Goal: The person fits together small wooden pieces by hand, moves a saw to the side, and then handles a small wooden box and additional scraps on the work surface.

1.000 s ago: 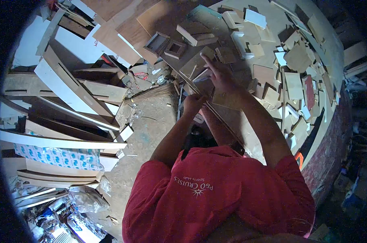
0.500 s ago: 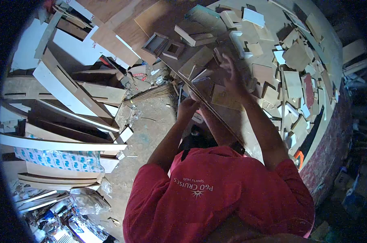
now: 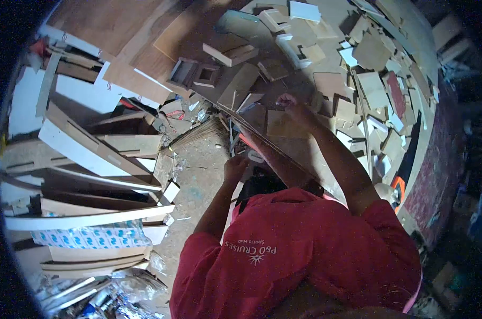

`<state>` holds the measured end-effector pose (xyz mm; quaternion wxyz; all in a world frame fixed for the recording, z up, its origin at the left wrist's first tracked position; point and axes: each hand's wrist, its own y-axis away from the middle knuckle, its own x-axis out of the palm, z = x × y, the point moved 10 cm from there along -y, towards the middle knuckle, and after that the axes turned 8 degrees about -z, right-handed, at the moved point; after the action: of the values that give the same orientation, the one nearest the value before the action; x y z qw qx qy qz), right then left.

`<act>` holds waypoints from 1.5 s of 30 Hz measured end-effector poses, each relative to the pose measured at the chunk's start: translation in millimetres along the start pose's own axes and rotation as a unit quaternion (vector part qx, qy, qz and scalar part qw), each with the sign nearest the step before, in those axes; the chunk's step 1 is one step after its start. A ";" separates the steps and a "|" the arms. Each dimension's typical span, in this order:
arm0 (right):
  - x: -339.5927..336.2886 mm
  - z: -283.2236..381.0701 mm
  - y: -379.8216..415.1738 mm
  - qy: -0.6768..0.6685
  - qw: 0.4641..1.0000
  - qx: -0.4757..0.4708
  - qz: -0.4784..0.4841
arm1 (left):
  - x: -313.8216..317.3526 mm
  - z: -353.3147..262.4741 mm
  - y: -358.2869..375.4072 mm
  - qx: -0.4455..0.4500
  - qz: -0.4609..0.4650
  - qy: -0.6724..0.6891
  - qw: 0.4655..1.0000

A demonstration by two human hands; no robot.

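Observation:
My right hand (image 3: pixel 294 105) is over the work table, its fingers curled in; whatever they hold, if anything, is hidden. Just beyond it lies a small squarish wooden piece (image 3: pixel 273 69), and a flat tan board (image 3: pixel 286 124) lies just nearer than the hand. Low beside the table's near-left edge is my left hand (image 3: pixel 235 167), fingers folded, their contents out of sight. Close to it, a red strip (image 3: pixel 247 141) shows below the edge. A long rounded board (image 3: pixel 240 85) and a small wooden frame (image 3: pixel 206 75) lie farther back on the table.
Wood offcuts (image 3: pixel 374 87) crowd the table's right side, along with an orange-handled saw (image 3: pixel 398 190). Curved panels (image 3: pixel 92 217) are stacked at left. A twig broom (image 3: pixel 198 132) lies on the littered floor. Large plywood sheets (image 3: pixel 100 26) lie at the back left.
My right hand has come back from the wooden piece, its raised fingers now curled; the piece lies flatter. My left hand has dropped away from the table edge. The view has shifted.

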<state>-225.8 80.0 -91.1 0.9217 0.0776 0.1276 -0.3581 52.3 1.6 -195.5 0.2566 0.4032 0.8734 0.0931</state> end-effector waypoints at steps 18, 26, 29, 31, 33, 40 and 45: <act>-116.8 -37.9 283.6 -0.098 0.968 0.142 -0.184 | 94.5 -131.6 43.4 0.273 0.251 -0.093 0.924; -215.4 -44.3 438.3 -0.099 0.949 0.128 -0.270 | 161.7 -188.4 75.3 0.294 0.311 -0.120 0.896; -315.9 -96.9 563.7 0.193 0.799 0.236 -0.518 | 184.1 -185.1 90.6 0.283 0.319 -0.131 0.895; -354.3 -129.7 642.7 0.318 0.673 0.279 -0.606 | 201.7 -179.4 104.7 0.276 0.322 -0.107 0.899; -366.0 -173.0 682.5 0.104 0.673 0.343 -0.647 | 216.1 -183.5 120.3 0.317 0.262 -0.151 0.899; -349.5 -317.2 673.4 -0.086 0.783 0.298 -0.539 | 281.4 -180.9 205.6 0.294 0.294 -0.190 0.889; -351.4 -270.0 680.7 -0.134 0.752 0.265 -0.589 | 285.3 -194.0 242.7 0.270 0.247 -0.181 0.913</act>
<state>-61.2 866.2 -211.8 0.4786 0.1796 -0.0769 -0.8560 -44.9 384.4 -47.3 0.2606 0.6697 0.6764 -0.1611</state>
